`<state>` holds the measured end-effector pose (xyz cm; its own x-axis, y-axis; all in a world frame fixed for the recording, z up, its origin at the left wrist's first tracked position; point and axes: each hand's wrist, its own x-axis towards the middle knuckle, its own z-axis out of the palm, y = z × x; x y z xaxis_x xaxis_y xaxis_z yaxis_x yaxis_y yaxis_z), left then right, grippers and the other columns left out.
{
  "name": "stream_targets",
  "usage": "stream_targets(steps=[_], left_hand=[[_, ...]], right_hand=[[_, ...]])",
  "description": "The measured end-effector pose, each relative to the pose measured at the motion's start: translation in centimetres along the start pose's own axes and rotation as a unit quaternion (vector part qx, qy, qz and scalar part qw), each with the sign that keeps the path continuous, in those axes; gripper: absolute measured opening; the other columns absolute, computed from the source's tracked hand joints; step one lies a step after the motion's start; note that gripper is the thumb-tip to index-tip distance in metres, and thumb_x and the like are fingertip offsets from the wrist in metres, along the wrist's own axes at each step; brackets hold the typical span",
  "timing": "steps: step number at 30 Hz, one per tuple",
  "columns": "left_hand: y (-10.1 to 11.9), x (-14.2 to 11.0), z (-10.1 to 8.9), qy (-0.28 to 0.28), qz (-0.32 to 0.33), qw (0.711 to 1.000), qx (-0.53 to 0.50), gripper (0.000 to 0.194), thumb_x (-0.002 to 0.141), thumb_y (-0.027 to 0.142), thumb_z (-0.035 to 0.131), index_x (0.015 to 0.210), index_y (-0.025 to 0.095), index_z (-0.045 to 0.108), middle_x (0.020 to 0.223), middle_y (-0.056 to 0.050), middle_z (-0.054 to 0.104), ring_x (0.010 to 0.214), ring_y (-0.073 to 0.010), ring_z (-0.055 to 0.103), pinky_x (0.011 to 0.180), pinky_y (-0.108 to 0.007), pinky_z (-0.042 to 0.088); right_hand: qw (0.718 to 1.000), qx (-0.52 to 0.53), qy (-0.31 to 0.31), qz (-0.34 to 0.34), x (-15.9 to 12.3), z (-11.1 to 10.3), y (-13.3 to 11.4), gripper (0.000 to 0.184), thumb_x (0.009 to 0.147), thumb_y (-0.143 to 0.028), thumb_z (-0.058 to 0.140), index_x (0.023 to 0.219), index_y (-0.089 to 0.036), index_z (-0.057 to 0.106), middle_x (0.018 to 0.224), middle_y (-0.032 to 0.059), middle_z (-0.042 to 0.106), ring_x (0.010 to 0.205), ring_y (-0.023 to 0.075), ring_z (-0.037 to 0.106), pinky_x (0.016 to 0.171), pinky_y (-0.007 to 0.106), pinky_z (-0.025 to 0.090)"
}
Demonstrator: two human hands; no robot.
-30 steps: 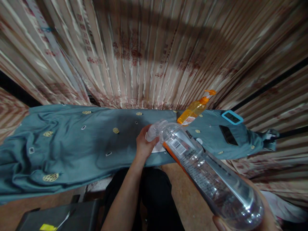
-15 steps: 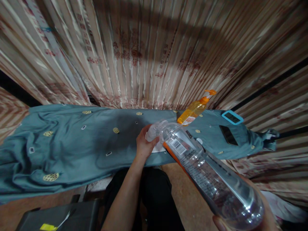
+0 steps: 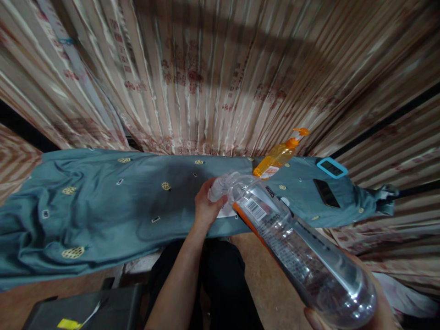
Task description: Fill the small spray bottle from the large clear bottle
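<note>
A large clear plastic bottle [image 3: 295, 250] with an orange and white label lies tilted, its neck pointing away from me over the table's front edge. My left hand [image 3: 206, 206] is closed around the bottle's cap and neck end. My right hand [image 3: 343, 318] cups the bottle's base at the lower right, only a thumb and part of the palm showing. A small white thing [image 3: 227, 211] lies on the cloth just under the neck.
A teal cloth [image 3: 103, 206] with gold dots covers the table. An orange pump bottle [image 3: 278, 158] stands at the back right, beside a blue-framed device [image 3: 332, 167] and a dark phone [image 3: 326, 193]. Striped curtains hang behind. A black box [image 3: 85, 309] sits lower left.
</note>
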<state>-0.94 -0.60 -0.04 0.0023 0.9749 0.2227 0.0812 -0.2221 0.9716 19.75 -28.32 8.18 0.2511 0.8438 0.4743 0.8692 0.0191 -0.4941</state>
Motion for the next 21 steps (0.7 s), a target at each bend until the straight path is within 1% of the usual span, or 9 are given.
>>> stream_targets(steps=[4, 10, 14, 18, 21], left_hand=[[0.04, -0.02, 0.05, 0.008, -0.002, 1.000, -0.005, 0.050, 0.066, 0.024, 0.083, 0.114, 0.021, 0.071, 0.109, -0.005, 0.080, 0.103, -0.0255, 0.075, 0.092, -0.036, 0.060], [0.18, -0.02, 0.02, 0.006, -0.003, 1.000, -0.011, 0.049, 0.066, 0.024, 0.083, 0.113, 0.021, 0.071, 0.109, -0.005, 0.080, 0.102, -0.0257, 0.075, 0.092, -0.036, 0.060], [0.20, -0.01, 0.01, 0.008, -0.002, 1.000, -0.011, 0.050, 0.065, 0.024, 0.084, 0.114, 0.021, 0.071, 0.110, -0.006, 0.080, 0.104, -0.0266, 0.075, 0.094, -0.037, 0.060], [0.07, 0.00, -0.03, 0.003, -0.004, 1.000, -0.014, 0.051, 0.066, 0.026, 0.083, 0.115, 0.020, 0.071, 0.111, -0.006, 0.080, 0.104, -0.0265, 0.075, 0.094, -0.037, 0.059], [-0.07, 0.00, -0.02, 0.001, -0.002, 1.000, -0.005, 0.051, 0.067, 0.027, 0.083, 0.116, 0.020, 0.070, 0.112, -0.006, 0.080, 0.104, -0.0261, 0.075, 0.094, -0.037, 0.059]], right_hand=[[1.000, 0.003, -0.004, -0.006, 0.37, -0.15, -0.29, 0.105, 0.074, -0.031, 0.089, 0.165, -0.025, 0.036, 0.148, 0.0140, 0.062, 0.117, 0.0308, 0.074, 0.087, 0.034, 0.067], [1.000, 0.016, -0.017, 0.006, -0.10, -0.32, 0.30, 0.107, 0.073, -0.031, 0.089, 0.165, -0.023, 0.035, 0.156, 0.0154, 0.056, 0.126, 0.0348, 0.069, 0.092, 0.038, 0.066], [1.000, 0.002, -0.008, 0.002, -0.16, -0.40, 0.28, 0.107, 0.074, -0.032, 0.089, 0.165, -0.022, 0.035, 0.154, 0.0156, 0.058, 0.123, 0.0339, 0.071, 0.091, 0.036, 0.066], [1.000, -0.003, -0.006, 0.008, 0.01, -0.45, 0.05, 0.106, 0.074, -0.032, 0.089, 0.165, -0.024, 0.035, 0.154, 0.0146, 0.059, 0.126, 0.0350, 0.069, 0.094, 0.040, 0.065], [1.000, -0.007, -0.004, 0.008, 0.19, -0.41, -0.30, 0.105, 0.074, -0.034, 0.089, 0.164, -0.026, 0.036, 0.152, 0.0134, 0.060, 0.125, 0.0344, 0.070, 0.093, 0.041, 0.066]])
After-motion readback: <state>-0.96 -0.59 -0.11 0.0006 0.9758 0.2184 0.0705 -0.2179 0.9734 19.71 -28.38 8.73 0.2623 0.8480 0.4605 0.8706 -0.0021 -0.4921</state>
